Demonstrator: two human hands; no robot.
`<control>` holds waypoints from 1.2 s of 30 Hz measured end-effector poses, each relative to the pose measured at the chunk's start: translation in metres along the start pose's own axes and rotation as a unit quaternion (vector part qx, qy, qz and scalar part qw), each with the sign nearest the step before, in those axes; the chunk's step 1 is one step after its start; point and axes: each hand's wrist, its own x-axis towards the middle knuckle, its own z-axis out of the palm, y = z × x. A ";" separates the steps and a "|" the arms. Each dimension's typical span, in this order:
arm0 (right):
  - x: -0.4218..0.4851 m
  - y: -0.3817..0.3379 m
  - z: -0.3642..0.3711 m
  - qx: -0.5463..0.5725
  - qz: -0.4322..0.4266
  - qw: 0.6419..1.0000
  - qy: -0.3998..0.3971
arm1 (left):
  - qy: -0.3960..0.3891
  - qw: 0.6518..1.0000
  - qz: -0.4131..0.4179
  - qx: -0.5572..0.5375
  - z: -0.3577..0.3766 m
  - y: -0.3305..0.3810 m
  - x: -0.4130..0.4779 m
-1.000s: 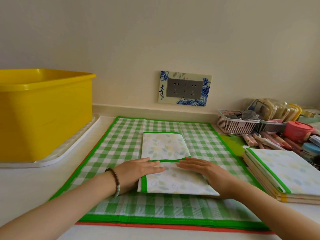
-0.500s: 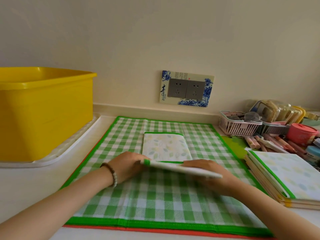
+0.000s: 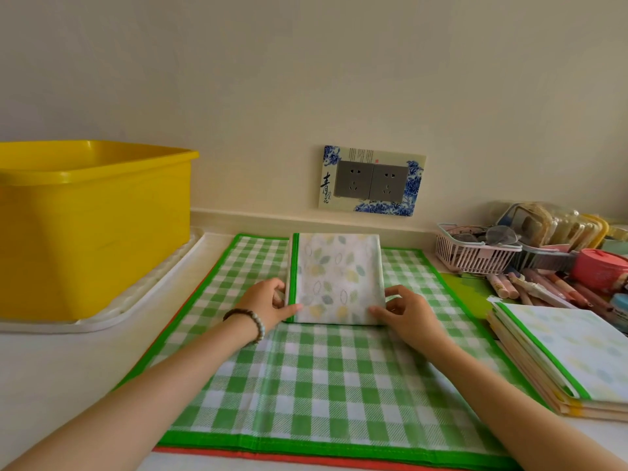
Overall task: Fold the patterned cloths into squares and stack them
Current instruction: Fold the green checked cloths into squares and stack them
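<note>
- Two hands on one piece: my left hand [image 3: 268,305] pinches the lower left corner of the leaf-print cloth [image 3: 336,280], thumb on its green-bound edge.
- My right hand [image 3: 404,314] pinches the lower right corner, thumb in front and the other fingers curled at the side.
- The leaf-print cloth is a folded rectangle and sits mid-way across the green gingham cloth [image 3: 323,379]. Its top edge overlaps the gingham's far border. I cannot tell whether it is tilted up or lying flat.
- The gingham lies spread on the worktop [image 3: 51,368], with a red edge showing beneath its near border.
- The stack of folded cloths [image 3: 560,351] is to my right, apart from my hands.
- A yellow tub [image 3: 91,226] stands on a white tray [image 3: 136,300] to my left.
- A pink basket [image 3: 475,253] is at far right, and a socket plate [image 3: 372,180] is on the wall.
</note>
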 end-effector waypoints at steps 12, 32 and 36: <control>0.015 -0.006 0.009 -0.066 0.045 0.997 0.005 | -0.100 0.985 0.031 0.138 0.017 0.013 0.030; 0.059 -0.025 0.078 -0.358 -0.099 0.914 -0.163 | -0.125 0.957 0.017 0.263 0.028 0.005 0.035; 0.062 -0.006 0.047 -0.371 -0.050 0.914 -0.156 | -0.140 0.952 0.015 0.271 0.023 0.008 0.037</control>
